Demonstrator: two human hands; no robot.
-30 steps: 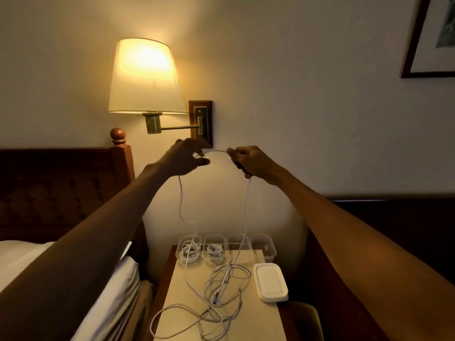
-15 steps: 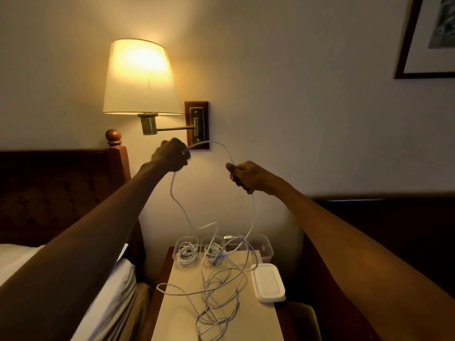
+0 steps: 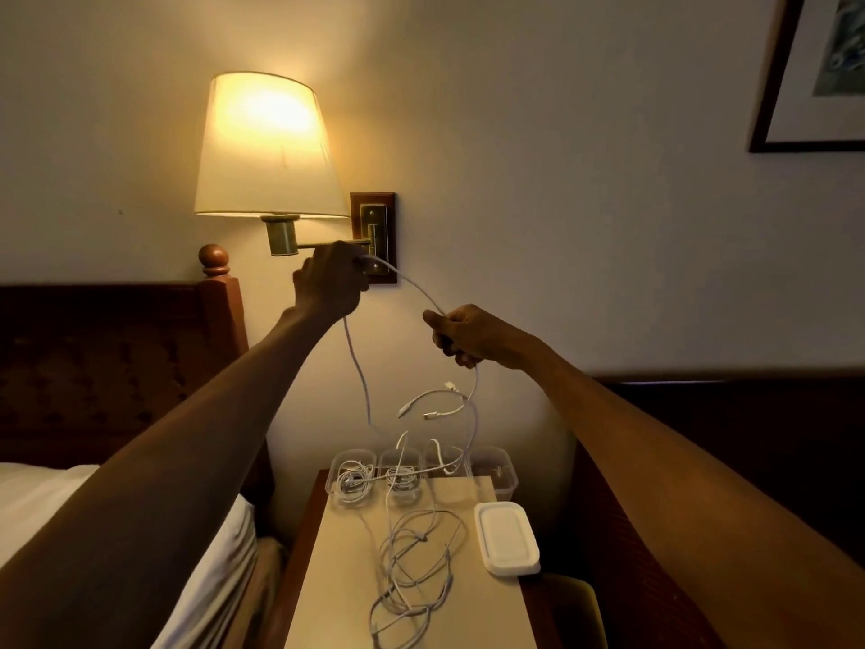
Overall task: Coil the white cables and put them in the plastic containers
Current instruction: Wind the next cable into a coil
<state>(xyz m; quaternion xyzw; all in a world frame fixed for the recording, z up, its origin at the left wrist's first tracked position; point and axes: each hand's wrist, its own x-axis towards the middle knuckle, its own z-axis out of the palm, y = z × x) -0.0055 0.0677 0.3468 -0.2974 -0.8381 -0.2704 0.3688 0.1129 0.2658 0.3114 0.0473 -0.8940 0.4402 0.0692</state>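
Note:
A white cable (image 3: 412, 285) arcs between my two raised hands in front of the wall. My left hand (image 3: 330, 283) grips one part of it up by the lamp bracket. My right hand (image 3: 461, 334) grips it lower and to the right. From both hands the cable hangs down, with loose plug ends dangling in mid-air, to a tangle of white cables (image 3: 412, 569) on the bedside table (image 3: 341, 578). Several clear plastic containers (image 3: 496, 475) stand in a row at the table's back edge; the two on the left hold coiled cables (image 3: 353, 480).
A white container lid (image 3: 505, 538) lies on the table's right side. A lit wall lamp (image 3: 267, 147) hangs above my left hand. A bed with a wooden headboard (image 3: 117, 348) is on the left, dark furniture on the right.
My hands have drawn apart: the left rose toward the lamp bracket, the right dropped lower and right. More cable has lifted off the table, and its loose ends now dangle above the containers.

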